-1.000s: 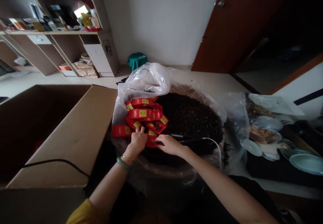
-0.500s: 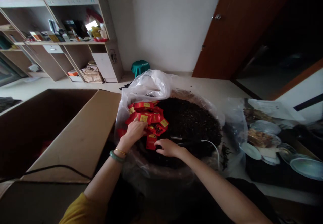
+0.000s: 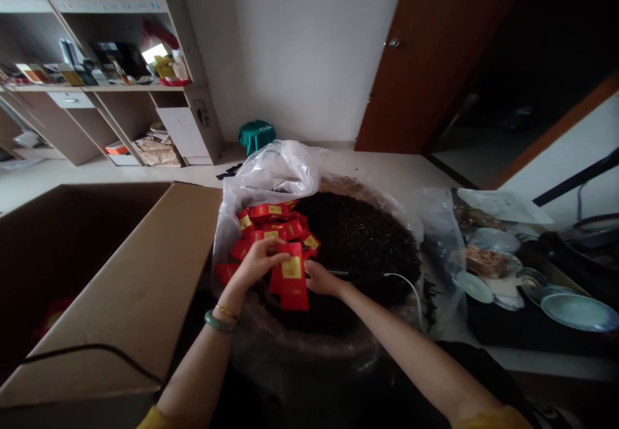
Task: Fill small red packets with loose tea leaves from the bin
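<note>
Pinched between the thumb and fingers of my left hand (image 3: 261, 261) is a red packet (image 3: 293, 280) with a yellow label, held upright over the bag. Part of another red packet shows just behind it. My right hand (image 3: 323, 279) is closed beside the packet's right edge; its fingertips are partly hidden, so I cannot make out what they hold. A pile of red packets (image 3: 271, 213) lies on dark, dried, tea-like leaves (image 3: 360, 229) in a large clear plastic bag (image 3: 290, 164). A thin metal-tipped tool (image 3: 338, 273) with a white cord rests on the leaves.
To the left stands an open cardboard box (image 3: 140, 287) with a black strap or cord across its flap. Bowls (image 3: 578, 309) and bagged dried goods (image 3: 491, 261) are at the right. Behind are a shelf unit (image 3: 184, 135), a green-covered stool (image 3: 256, 135) and a brown door (image 3: 416, 61).
My left hand reached up onto the pile, then came back towards my right hand and lifted a red packet in front of it. My right hand stayed low by the packets.
</note>
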Demonstrator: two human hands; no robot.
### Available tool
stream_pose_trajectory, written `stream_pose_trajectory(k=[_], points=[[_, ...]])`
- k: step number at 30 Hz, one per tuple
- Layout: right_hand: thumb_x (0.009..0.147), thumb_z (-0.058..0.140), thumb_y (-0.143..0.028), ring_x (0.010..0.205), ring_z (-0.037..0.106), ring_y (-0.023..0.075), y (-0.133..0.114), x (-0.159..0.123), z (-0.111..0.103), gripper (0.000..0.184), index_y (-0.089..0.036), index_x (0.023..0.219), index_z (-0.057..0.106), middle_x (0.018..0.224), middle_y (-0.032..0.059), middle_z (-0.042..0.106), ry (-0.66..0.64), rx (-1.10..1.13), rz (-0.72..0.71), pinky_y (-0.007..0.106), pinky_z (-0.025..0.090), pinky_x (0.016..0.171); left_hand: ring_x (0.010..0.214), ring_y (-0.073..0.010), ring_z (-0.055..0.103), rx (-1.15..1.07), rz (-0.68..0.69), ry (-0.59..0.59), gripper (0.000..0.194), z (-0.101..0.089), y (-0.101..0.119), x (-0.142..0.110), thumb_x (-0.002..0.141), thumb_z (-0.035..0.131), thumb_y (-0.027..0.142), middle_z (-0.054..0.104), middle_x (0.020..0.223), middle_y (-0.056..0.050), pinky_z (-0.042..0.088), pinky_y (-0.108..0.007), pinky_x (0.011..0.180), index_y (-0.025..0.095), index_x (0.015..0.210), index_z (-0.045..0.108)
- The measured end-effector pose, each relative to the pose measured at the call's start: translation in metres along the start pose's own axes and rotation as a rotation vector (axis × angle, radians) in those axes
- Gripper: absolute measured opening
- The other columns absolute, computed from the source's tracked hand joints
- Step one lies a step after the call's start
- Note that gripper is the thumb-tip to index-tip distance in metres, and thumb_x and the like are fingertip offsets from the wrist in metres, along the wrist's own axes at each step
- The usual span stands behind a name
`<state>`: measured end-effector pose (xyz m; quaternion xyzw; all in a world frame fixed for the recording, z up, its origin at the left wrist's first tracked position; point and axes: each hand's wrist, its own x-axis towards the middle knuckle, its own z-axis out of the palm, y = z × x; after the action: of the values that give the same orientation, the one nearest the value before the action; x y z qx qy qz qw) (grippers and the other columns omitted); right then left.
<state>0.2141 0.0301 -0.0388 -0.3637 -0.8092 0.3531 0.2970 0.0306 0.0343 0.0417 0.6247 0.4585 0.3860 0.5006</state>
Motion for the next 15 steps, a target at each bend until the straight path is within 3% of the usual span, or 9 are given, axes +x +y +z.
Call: stream_pose_trajectory(k=[2, 4, 8, 10, 13, 15], points=[[0.079, 0.057, -0.016, 0.091, 0.066, 0.0233, 0.002, -0.001, -0.009, 0.021, -0.018, 0.096, 0.070, 0.096, 0.0061, 0.073, 0.020, 0.068, 0.096, 0.036, 0.052, 0.082, 0.066, -0.0152, 0.060, 0.090, -0.042, -0.153, 0.031, 0.010, -0.008, 0.000, 0.062, 0.073, 0.030, 0.067, 0.072, -0.002, 0.046, -0.024, 0.060, 0.013, 0.086, 0.065], [0.078, 0.059, -0.016, 0.088, 0.067, 0.0237, 0.002, -0.002, -0.019, 0.017, -0.018, 0.088, 0.071, 0.089, 0.0059, 0.074, 0.065, 0.113, 0.224, 0.036, 0.052, 0.080, 0.064, -0.0143, 0.058, 0.146, -0.083, -0.209, 0.027, 0.022, -0.020, 0.001, 0.065, 0.069, 0.026, 0.065, 0.069, -0.001, 0.044, -0.023, 0.058, 0.012, 0.087, 0.064], [0.088, 0.044, -0.022, 0.080, 0.069, 0.0204, -0.004, -0.008, -0.031, 0.027, -0.020, 0.101, 0.067, 0.089, 0.0056, 0.073, 0.056, 0.379, 0.512, 0.033, 0.056, 0.067, 0.064, -0.0138, 0.056, 0.340, -0.032, -0.036, 0.024, 0.036, -0.042, 0.007, 0.066, 0.068, 0.024, 0.064, 0.070, 0.001, 0.043, -0.023, 0.059, 0.014, 0.088, 0.064], [0.091, 0.042, -0.027, 0.077, 0.069, 0.0192, -0.006, -0.011, -0.030, 0.028, -0.020, 0.107, 0.063, 0.090, 0.0048, 0.072, 0.038, 0.489, 0.588, 0.032, 0.056, 0.061, 0.064, -0.0145, 0.057, 0.383, -0.029, 0.007, 0.022, 0.038, -0.049, 0.008, 0.069, 0.066, 0.029, 0.065, 0.071, 0.000, 0.044, -0.024, 0.059, 0.015, 0.087, 0.065], [0.083, 0.058, -0.019, 0.084, 0.069, 0.0194, -0.005, -0.012, -0.024, 0.021, -0.018, 0.103, 0.064, 0.091, 0.0043, 0.072, 0.086, 0.442, 0.581, 0.031, 0.057, 0.070, 0.067, -0.0170, 0.062, 0.390, -0.028, -0.040, 0.025, 0.039, -0.055, 0.010, 0.083, 0.051, 0.035, 0.069, 0.073, -0.003, 0.049, -0.027, 0.065, 0.016, 0.080, 0.068], [0.079, 0.059, -0.010, 0.086, 0.069, 0.0196, -0.003, -0.011, -0.022, 0.028, -0.017, 0.105, 0.063, 0.090, 0.0048, 0.072, 0.115, 0.415, 0.601, 0.031, 0.057, 0.074, 0.081, -0.0196, 0.066, 0.407, 0.022, -0.089, 0.029, 0.038, -0.059, 0.012, 0.086, 0.045, 0.031, 0.073, 0.086, -0.006, 0.051, -0.030, 0.078, 0.017, 0.086, 0.070]])
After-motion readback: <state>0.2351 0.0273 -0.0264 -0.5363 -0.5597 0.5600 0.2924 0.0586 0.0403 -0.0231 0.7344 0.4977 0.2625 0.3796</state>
